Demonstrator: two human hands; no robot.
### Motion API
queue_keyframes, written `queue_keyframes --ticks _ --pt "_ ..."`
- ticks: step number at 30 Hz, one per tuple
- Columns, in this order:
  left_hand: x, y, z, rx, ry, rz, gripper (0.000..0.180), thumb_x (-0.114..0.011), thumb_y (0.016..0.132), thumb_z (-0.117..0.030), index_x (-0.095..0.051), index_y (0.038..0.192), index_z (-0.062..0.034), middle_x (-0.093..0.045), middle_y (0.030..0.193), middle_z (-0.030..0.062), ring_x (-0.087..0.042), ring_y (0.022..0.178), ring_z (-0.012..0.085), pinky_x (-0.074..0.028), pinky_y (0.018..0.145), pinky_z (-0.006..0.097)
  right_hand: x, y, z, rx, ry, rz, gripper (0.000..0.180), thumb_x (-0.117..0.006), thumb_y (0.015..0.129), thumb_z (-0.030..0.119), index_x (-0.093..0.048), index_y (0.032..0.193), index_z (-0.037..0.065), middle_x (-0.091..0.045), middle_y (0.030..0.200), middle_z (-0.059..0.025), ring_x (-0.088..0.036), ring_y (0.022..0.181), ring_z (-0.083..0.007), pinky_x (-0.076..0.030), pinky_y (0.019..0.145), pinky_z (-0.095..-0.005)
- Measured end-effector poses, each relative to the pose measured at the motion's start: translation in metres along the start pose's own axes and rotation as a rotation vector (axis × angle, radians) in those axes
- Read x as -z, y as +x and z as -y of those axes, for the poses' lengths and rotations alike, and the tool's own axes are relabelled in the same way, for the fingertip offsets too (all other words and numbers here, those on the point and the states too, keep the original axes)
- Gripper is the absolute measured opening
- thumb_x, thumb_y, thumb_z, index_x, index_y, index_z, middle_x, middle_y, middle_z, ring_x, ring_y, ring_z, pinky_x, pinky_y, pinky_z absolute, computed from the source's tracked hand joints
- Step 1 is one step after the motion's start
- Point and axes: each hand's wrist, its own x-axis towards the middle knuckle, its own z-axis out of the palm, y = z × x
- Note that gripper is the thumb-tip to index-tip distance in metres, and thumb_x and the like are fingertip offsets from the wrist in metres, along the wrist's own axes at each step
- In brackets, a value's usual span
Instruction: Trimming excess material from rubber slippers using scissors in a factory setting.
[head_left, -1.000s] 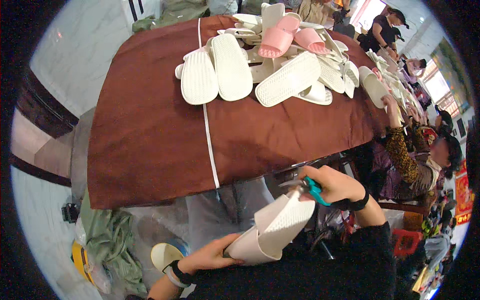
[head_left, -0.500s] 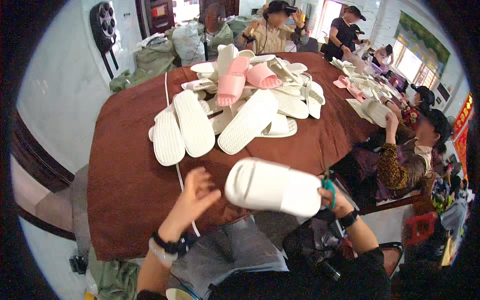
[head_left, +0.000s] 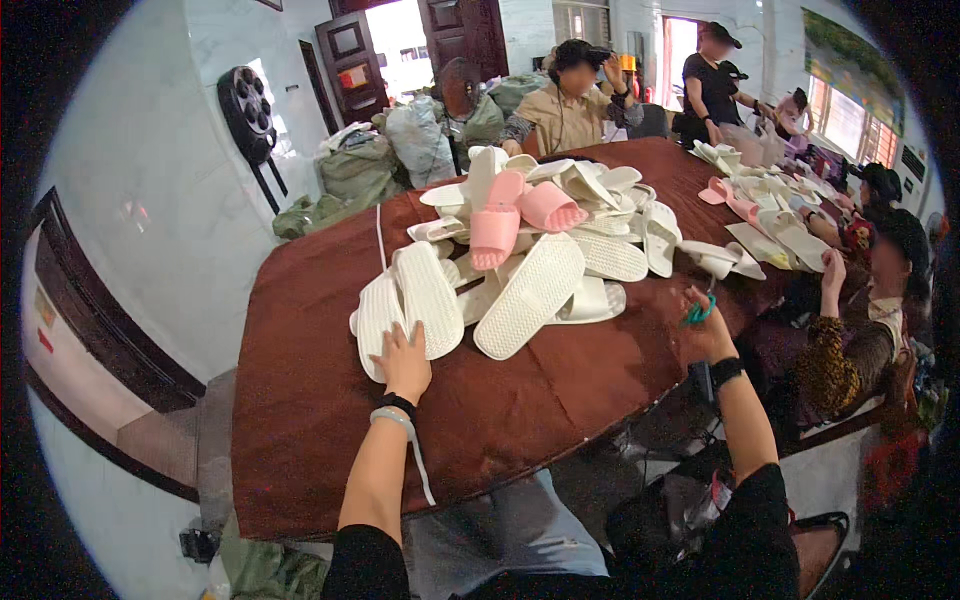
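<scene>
Your left hand (head_left: 405, 362) is lying flat and open, fingers spread on the nearest white ribbed foam slipper (head_left: 378, 322) at the near edge of the pile on the brown cloth-covered table (head_left: 300, 420), while your right hand (head_left: 703, 335) is curling closed around small teal-handled scissors (head_left: 697, 312) well off to the right. That slipper is looking light, bendy and easy to pinch, best taken across its sole or strap. Half a second ago you were holding a white slipper up between both hands; now neither hand is carrying one.
</scene>
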Motion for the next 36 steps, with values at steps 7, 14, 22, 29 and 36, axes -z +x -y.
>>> queue_keyframes --ticks 7,14,22,29,36 --pt "0.017 0.010 0.061 -0.098 -0.365 -0.384 0.039 -0.046 0.080 0.003 -0.054 0.118 -0.0034 -0.053 0.117 0.0233 -0.055 0.104 0.0365 -0.046 0.087 0.041 -0.007 -0.091 -0.070 -0.213 -0.843 0.399 0.047 -0.046 0.091 0.050 -0.055 0.106 0.007 -0.058 0.063 -0.0048 -0.054 0.047 -0.0133 -0.042 0.045 -0.0235" --pt "0.038 -0.076 0.142 0.176 -1.135 -0.366 0.026 -0.050 0.091 -0.011 -0.057 0.108 0.0070 -0.064 0.099 0.0189 -0.064 0.085 0.0277 -0.049 0.071 0.035 -0.050 -0.170 -0.127 -0.461 -1.140 0.772 0.055 -0.045 0.095 0.040 -0.033 0.138 0.007 -0.056 0.064 -0.0047 -0.056 0.052 -0.0126 -0.046 0.047 -0.0252" --pt "0.030 -0.247 0.147 0.625 -1.790 0.046 0.027 -0.054 0.091 -0.015 -0.059 0.106 0.0075 -0.065 0.096 0.0113 -0.062 0.081 0.0167 -0.051 0.067 0.029 -0.062 -0.199 -0.208 -0.716 -0.596 1.206 0.063 -0.037 0.094 0.050 -0.028 0.133 0.001 -0.051 0.078 -0.0046 -0.047 0.068 -0.0118 -0.041 0.063 -0.0255" --pt "0.019 -0.307 0.162 0.700 -1.680 0.155 0.027 -0.059 0.089 -0.013 -0.059 0.109 0.0045 -0.065 0.098 0.0099 -0.063 0.084 0.0163 -0.051 0.071 0.029 -0.118 -0.203 -0.219 -0.524 -1.286 1.369 0.059 -0.041 0.094 0.048 -0.034 0.133 0.004 -0.056 0.071 -0.0091 -0.057 0.065 -0.0185 -0.045 0.059 -0.0321" --pt "0.013 -0.313 0.166 0.584 -1.707 0.134 0.034 -0.062 0.087 -0.022 -0.060 0.108 0.0047 -0.065 0.099 0.0094 -0.060 0.087 0.0138 -0.048 0.073 0.028 -0.165 -0.189 -0.268 -0.516 -1.721 1.449 0.055 -0.042 0.091 0.055 -0.050 0.100 0.002 -0.059 0.065 -0.0100 -0.062 0.060 -0.0203 -0.048 0.057 -0.0332"
